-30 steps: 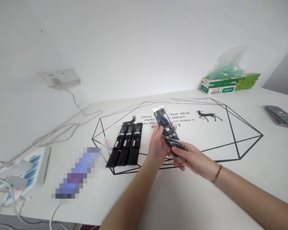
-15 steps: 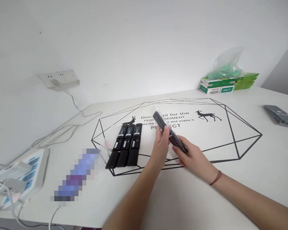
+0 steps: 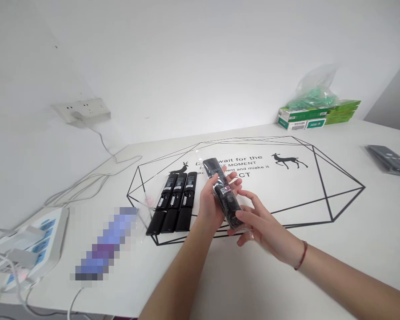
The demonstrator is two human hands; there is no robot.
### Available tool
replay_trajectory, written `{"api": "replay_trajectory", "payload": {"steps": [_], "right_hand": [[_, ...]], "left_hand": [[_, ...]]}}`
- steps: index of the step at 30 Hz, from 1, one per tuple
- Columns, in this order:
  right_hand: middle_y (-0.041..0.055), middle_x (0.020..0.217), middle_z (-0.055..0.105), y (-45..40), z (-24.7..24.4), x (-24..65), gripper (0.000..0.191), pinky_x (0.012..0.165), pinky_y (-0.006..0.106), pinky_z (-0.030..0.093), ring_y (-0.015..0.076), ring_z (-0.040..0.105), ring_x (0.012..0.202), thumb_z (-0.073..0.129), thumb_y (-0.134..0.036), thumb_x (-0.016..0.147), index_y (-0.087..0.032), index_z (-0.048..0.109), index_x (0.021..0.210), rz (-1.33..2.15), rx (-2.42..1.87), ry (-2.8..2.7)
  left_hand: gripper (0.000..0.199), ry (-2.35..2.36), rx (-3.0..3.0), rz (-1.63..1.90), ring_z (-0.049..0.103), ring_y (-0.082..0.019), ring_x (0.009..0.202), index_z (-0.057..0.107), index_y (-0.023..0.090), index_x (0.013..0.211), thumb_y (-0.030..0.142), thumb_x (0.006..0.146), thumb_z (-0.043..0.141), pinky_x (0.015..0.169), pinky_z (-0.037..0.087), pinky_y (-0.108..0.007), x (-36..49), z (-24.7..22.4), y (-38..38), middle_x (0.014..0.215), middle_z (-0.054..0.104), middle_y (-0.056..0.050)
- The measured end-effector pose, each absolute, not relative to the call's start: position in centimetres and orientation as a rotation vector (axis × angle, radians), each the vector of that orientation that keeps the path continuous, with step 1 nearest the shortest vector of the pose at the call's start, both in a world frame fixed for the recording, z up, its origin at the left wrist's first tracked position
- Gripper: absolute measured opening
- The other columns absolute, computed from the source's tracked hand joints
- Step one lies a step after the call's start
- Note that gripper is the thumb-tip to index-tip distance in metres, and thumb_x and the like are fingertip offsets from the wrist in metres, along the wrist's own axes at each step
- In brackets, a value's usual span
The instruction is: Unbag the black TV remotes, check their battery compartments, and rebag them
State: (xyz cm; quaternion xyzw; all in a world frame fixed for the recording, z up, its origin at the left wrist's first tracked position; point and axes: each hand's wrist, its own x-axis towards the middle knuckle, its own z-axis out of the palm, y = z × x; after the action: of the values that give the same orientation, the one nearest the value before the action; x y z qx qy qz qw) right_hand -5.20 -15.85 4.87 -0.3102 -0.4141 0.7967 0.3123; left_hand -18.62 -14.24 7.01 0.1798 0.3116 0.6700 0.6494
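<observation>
A black remote control (image 3: 222, 186) in a clear plastic sleeve lies tilted across my left hand (image 3: 213, 202), whose fingers and thumb are around it. My right hand (image 3: 260, 220) pinches its lower end between thumb and fingers. To the left, three black remotes (image 3: 176, 193) lie side by side on the table, backs up, their battery compartments uncovered. Black covers (image 3: 169, 221) sit at their lower ends.
A white power strip (image 3: 46, 244) with plugs and cables is at the left, beside a pixelated object (image 3: 105, 244). Green boxes (image 3: 303, 116) with a plastic bag (image 3: 316, 91) stand at the back right. Bagged dark remotes (image 3: 390, 159) lie far right on the printed white table (image 3: 320, 266).
The wrapped remote has been turned over to show its labelled face and moved slightly left and down. My left hand now cradles it from below, and my right fingers have spread.
</observation>
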Motion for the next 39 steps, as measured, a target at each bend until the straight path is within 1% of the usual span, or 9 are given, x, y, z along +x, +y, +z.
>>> {"api": "replay_trajectory", "payload": {"steps": [6, 14, 17, 22, 27, 33, 35, 37, 39], "right_hand": [[0.0055, 0.097, 0.061, -16.1, 4.6, -5.1, 0.031, 0.066, 0.030, 0.055, 0.0218, 0.068, 0.086, 0.066, -0.035, 0.080, -0.019, 0.052, 0.103, 2.298, -0.725, -1.031], [0.0064, 0.097, 0.063, -16.3, 4.7, -5.3, 0.038, 0.074, 0.035, 0.053, 0.0212, 0.067, 0.088, 0.072, -0.032, 0.074, -0.017, 0.054, 0.105, 2.417, -0.609, -1.117], [0.0056, 0.090, 0.064, -16.4, 4.4, -5.5, 0.039, 0.069, 0.032, 0.053, 0.0196, 0.065, 0.085, 0.073, -0.033, 0.072, -0.016, 0.054, 0.102, 2.417, -0.596, -1.189], [0.0005, 0.076, 0.060, -16.4, 3.7, -5.7, 0.037, 0.053, 0.024, 0.048, 0.0128, 0.060, 0.063, 0.077, -0.033, 0.067, -0.017, 0.055, 0.091, 2.422, -0.592, -1.320], [-0.0013, 0.070, 0.061, -16.5, 3.4, -5.6, 0.034, 0.053, 0.023, 0.045, 0.0104, 0.057, 0.055, 0.076, -0.028, 0.069, -0.017, 0.057, 0.094, 2.399, -0.582, -1.425], [-0.0019, 0.069, 0.059, -16.5, 3.6, -5.4, 0.030, 0.055, 0.024, 0.045, 0.0097, 0.056, 0.054, 0.074, -0.026, 0.069, -0.017, 0.060, 0.094, 2.414, -0.572, -1.498], [-0.0030, 0.069, 0.057, -16.6, 3.8, -5.4, 0.032, 0.053, 0.024, 0.044, 0.0089, 0.055, 0.052, 0.075, -0.025, 0.067, -0.018, 0.060, 0.094, 2.397, -0.601, -1.487], [-0.0049, 0.069, 0.055, -16.7, 3.9, -5.4, 0.043, 0.049, 0.023, 0.041, 0.0075, 0.053, 0.047, 0.076, -0.024, 0.065, -0.021, 0.057, 0.104, 2.362, -0.675, -1.457], [-0.0071, 0.068, 0.053, -16.8, 4.1, -5.4, 0.061, 0.044, 0.022, 0.037, 0.0062, 0.047, 0.041, 0.074, -0.022, 0.065, -0.028, 0.049, 0.120, 2.327, -0.763, -1.396]], "left_hand": [[0.039, 0.608, 0.481, 1.580, 0.065, -0.016, 0.082, 0.060, 0.015, 0.116, 0.034, 0.083, 0.053, 0.093, 0.049, -0.038, -19.4, 7.9, -14.5, 0.099, 0.066, -0.008], [0.041, 0.587, 0.626, 1.691, 0.062, -0.013, 0.076, 0.059, 0.017, 0.118, 0.037, 0.083, 0.049, 0.087, 0.051, -0.035, -20.5, 9.7, -15.4, 0.097, 0.064, -0.006], [0.042, 0.593, 0.666, 1.699, 0.061, -0.014, 0.075, 0.059, 0.019, 0.118, 0.040, 0.084, 0.047, 0.082, 0.052, -0.033, -20.6, 10.2, -15.8, 0.096, 0.064, -0.006], [0.040, 0.635, 0.694, 1.718, 0.059, -0.013, 0.073, 0.059, 0.024, 0.117, 0.042, 0.084, 0.046, 0.075, 0.051, -0.032, -21.1, 10.7, -15.9, 0.095, 0.063, -0.005], [0.029, 0.660, 0.752, 1.956, 0.052, -0.010, 0.061, 0.063, 0.025, 0.105, 0.037, 0.086, 0.045, 0.062, 0.049, -0.026, -23.3, 12.3, -16.3, 0.086, 0.062, -0.003], [0.020, 0.994, 0.832, 2.202, 0.048, -0.010, 0.054, 0.062, 0.022, 0.092, 0.033, 0.079, 0.051, 0.051, 0.046, -0.023, -29.3, 16.7, -18.9, 0.072, 0.058, -0.001], [0.022, 1.340, 0.838, 2.140, 0.050, -0.012, 0.058, 0.061, 0.020, 0.093, 0.032, 0.075, 0.059, 0.052, 0.046, -0.024, -31.8, 17.8, -19.5, 0.073, 0.059, -0.001], [0.028, 1.811, 0.929, 1.974, 0.053, -0.015, 0.063, 0.060, 0.019, 0.096, 0.032, 0.072, 0.066, 0.054, 0.046, -0.027, -34.0, 18.4, -19.6, 0.073, 0.060, -0.001], [0.047, 2.292, 1.145, 1.639, 0.059, -0.026, 0.086, 0.058, 0.019, 0.112, 0.034, 0.069, 0.070, 0.071, 0.050, -0.037, -35.4, 18.2, -19.2, 0.084, 0.062, -0.004]]}}
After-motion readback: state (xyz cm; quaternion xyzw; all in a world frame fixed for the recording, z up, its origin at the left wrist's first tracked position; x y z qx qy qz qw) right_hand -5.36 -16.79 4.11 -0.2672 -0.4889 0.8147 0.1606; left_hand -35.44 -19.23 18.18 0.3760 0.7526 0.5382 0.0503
